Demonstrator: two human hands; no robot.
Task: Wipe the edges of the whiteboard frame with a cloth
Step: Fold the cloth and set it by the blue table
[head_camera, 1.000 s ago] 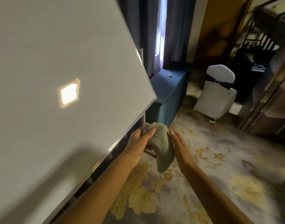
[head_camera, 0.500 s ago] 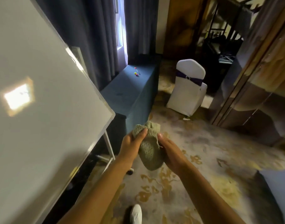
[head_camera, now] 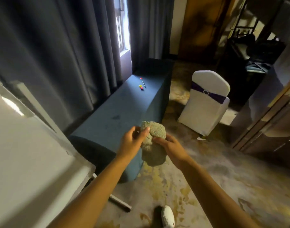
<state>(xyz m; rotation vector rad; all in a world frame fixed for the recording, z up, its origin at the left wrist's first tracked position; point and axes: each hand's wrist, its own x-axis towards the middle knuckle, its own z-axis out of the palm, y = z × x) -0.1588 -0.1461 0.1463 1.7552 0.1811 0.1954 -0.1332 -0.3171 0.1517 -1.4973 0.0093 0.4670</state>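
Now left hand [head_camera: 132,142] and right hand [head_camera: 169,145] gripping bunched cloth [head_camera: 155,137] (mid-air), whiteboard [head_camera: 34,153] apart.

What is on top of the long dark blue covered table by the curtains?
On the table lie a few small things near its far end: a red one, a yellow and pink one and a thin pen-like stick. The cloth and both hands hide a bit of its near corner.

Counted: one whiteboard [head_camera: 30,153], one cloth [head_camera: 155,137], one covered chair [head_camera: 206,102], one draped table [head_camera: 124,109], two hands: left hand [head_camera: 131,143], right hand [head_camera: 171,148].
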